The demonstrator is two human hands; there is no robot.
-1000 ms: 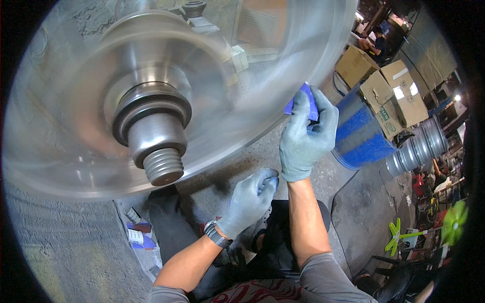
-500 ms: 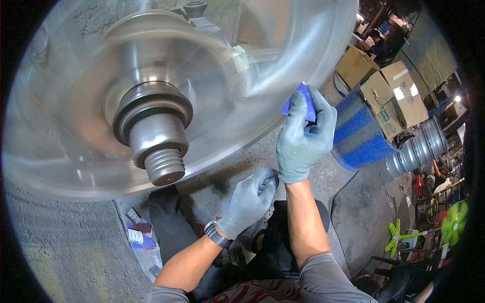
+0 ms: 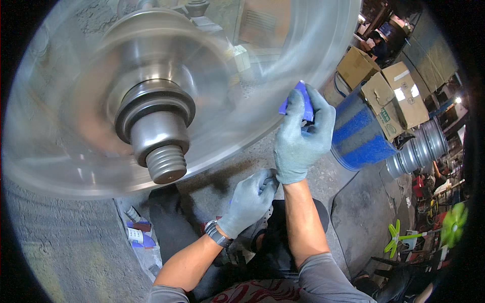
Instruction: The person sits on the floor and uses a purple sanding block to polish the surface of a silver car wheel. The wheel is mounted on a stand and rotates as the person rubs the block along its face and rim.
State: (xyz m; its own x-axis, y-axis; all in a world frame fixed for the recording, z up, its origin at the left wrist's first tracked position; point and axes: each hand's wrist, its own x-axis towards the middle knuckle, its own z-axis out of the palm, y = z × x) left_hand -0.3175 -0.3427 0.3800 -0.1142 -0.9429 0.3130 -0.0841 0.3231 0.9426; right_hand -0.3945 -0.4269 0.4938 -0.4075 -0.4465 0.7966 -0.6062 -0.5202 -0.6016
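My right hand (image 3: 304,139), in a grey glove, pinches a folded piece of purple abrasive sheet (image 3: 306,107) between thumb and fingers. The sheet is beside the right rim of a large metal wheel (image 3: 222,164), blurred by its spinning; I cannot tell whether they touch. A steel spindle (image 3: 159,130) with a threaded end sticks out from the wheel's middle. Below and left of the right wrist, my gloved left hand (image 3: 246,204) is curled closed, its fingertips against or close to that wrist. Nothing shows in its fingers.
Cardboard boxes (image 3: 404,96) rest on a blue drum (image 3: 361,134) at the right, beside stacked metal rims (image 3: 419,146). Farther right stands a green-bladed fan (image 3: 453,224). Purple sheets and a white roll (image 3: 136,236) lie at lower left. Other people are in the background.
My right hand has shifted very slightly up and left with the abrasive sheet. The wheel keeps spinning, and my left hand is almost where it was.
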